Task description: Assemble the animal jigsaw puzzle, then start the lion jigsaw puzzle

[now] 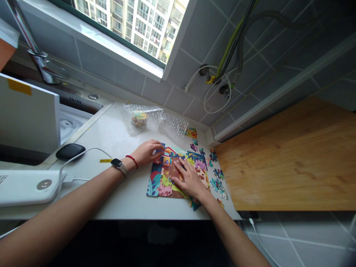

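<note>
The puzzle (166, 190) lies flat on the counter (119, 200), beneath both hands, with its lower edge near the counter's front edge. The right hand (189, 178) rests palm-down on its middle; the fingers are spread and grip nothing visible. The left hand (151, 151) is at the upper left edge, fingers bent and close together; whether they pinch a piece cannot be told. Loose pieces (218, 185) lie along the right side. A clear bag (174, 124) behind the puzzle contains a stack of pieces (139, 119).

Handling: the pieces look like printed card and should be light, fairly stiff and smooth. The tabs are probably the weakest points and may crease if bent. Take single pieces by opposite edges, clear of the tabs. The joined sheet is likely to part if lifted by one corner; support it from below or slide it flat.
</note>
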Demonstrator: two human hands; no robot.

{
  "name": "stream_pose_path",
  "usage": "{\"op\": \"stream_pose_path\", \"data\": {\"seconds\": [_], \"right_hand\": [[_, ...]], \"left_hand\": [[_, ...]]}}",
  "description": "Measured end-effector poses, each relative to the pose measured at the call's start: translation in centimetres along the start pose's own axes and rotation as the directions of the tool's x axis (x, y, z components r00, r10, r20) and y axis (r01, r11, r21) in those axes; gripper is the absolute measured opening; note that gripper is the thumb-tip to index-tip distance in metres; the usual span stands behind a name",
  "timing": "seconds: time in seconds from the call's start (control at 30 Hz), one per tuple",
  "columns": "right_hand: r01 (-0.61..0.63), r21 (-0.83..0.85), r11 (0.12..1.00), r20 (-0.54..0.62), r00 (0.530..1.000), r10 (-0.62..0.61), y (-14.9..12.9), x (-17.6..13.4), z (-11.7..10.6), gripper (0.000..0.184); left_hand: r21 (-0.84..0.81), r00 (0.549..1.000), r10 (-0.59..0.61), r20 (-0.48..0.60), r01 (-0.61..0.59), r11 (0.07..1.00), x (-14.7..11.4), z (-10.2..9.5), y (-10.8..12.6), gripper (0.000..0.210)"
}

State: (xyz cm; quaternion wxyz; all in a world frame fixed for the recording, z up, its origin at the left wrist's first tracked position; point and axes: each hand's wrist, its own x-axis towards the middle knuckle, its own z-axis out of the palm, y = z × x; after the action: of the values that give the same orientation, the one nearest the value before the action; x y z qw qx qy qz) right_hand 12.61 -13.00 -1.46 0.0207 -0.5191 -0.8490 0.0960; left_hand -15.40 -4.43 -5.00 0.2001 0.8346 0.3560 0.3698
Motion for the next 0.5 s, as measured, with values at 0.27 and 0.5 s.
{"op": "stream_pose_path", "data": {"seconds": [0.27,0.5], "right_hand": [[-0.024,0.017,1.000,0.031,0.999,0.023,-0.4,-0.7,0.5,0.073],[0.033,0.087,0.996,0.070,0.997,-0.039,-1.7,0.1,1.3,0.075]], "left_hand": [[0.046,0.999,-0.049,0.002,0.049,0.998,0.1,-0.3,-0.1,0.036],[0.112,0.998,-0.032,0.058,0.026,0.993,-0.4,-0.2,-0.8,0.026]]}}
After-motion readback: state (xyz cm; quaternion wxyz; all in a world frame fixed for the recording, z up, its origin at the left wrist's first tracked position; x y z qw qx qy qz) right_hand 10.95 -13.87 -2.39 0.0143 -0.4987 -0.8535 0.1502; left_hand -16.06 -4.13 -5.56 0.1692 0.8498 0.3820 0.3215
